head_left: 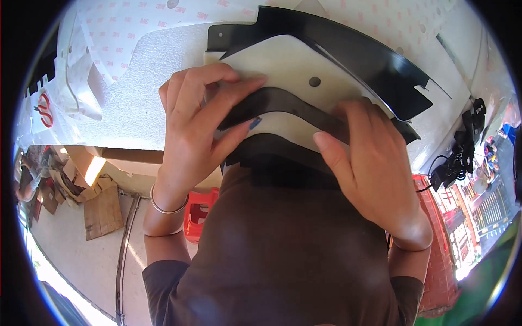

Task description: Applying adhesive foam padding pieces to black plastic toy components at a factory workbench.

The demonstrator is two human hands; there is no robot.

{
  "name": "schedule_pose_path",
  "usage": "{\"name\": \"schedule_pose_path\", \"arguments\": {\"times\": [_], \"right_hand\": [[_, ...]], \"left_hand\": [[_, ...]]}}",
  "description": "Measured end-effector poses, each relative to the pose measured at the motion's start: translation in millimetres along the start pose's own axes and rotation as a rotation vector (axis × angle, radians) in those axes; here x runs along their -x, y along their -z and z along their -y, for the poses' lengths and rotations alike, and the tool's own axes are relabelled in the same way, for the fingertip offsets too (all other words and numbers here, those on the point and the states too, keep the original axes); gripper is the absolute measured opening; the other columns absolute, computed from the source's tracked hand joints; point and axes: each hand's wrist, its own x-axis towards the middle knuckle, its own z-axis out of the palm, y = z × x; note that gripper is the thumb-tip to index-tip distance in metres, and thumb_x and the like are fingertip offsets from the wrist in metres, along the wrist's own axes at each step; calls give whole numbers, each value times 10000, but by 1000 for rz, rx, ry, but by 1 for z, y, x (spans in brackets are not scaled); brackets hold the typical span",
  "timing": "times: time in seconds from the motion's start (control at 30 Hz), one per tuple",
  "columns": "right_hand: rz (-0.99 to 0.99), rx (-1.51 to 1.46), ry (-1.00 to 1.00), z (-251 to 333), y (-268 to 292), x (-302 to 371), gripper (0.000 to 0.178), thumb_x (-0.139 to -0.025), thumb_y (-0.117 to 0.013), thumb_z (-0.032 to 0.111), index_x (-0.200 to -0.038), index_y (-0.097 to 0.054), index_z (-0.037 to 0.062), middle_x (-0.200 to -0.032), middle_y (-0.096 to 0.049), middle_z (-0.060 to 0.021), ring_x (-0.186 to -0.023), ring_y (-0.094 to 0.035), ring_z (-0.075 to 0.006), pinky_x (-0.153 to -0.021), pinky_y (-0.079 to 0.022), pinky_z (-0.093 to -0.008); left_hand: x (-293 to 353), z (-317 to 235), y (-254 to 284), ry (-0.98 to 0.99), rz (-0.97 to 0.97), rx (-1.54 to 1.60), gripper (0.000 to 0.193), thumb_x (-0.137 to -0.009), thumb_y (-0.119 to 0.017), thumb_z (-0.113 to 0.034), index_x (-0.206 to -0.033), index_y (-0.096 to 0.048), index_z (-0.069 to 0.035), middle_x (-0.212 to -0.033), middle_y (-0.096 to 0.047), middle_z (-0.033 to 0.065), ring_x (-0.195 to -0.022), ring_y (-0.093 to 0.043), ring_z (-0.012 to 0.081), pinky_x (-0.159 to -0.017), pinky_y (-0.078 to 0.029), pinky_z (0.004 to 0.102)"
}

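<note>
A dark curved strip (288, 103) arches across a cream-coloured curved piece (283, 60) with a small dark round spot on it. My left hand (190, 108) pinches the strip's left end between thumb and fingers; one nail is dark blue. Around the strip's right end curl the fingers of my right hand (375, 163), its thumb on the near side. The right fingertips are partly hidden. Beyond the cream piece lies a glossy black curved panel (359, 54) with a notched end. Close against my body is another black curved edge (277, 145).
White foam sheeting (147, 103) and printed film (119, 27) cover the work surface. At the right edge hang black cables (462, 146). Below stand a red plastic stool (196, 217) and flattened cardboard (103, 212). A red-handled tool (44, 110) lies at the far left.
</note>
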Motion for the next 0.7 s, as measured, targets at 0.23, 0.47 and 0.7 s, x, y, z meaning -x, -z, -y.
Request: {"name": "schedule_pose_path", "arguments": {"times": [0.23,0.47,0.7], "right_hand": [[-166,-160,172,12,-14,-19,379,-852,-605,195,-1142,-489,-20,-1069,-522,-197,-960,-528,-386,-838,-432,-411],[-27,-131,46,-14,7,8,330,-816,-633,206,-1048,-549,-13,-1000,-551,-168,-944,-527,-364,-821,-435,-405],[72,58,-45,-15,17,17,433,-813,-653,336,-1057,-562,-10,-1036,-564,-181,-978,-526,-382,-847,-422,-416]], "left_hand": [[4,9,-17,-65,-152,-20,439,-538,-728,-122,-972,-664,-134,-990,-534,13,-916,-499,214,-823,-314,331],[12,4,-18,44,-200,-191,390,-506,-736,-156,-874,-609,-177,-886,-534,-22,-866,-497,191,-761,-231,345],[20,12,-20,127,-279,-228,359,-541,-748,-137,-868,-605,-174,-988,-523,-3,-915,-473,198,-822,-232,346]]}}
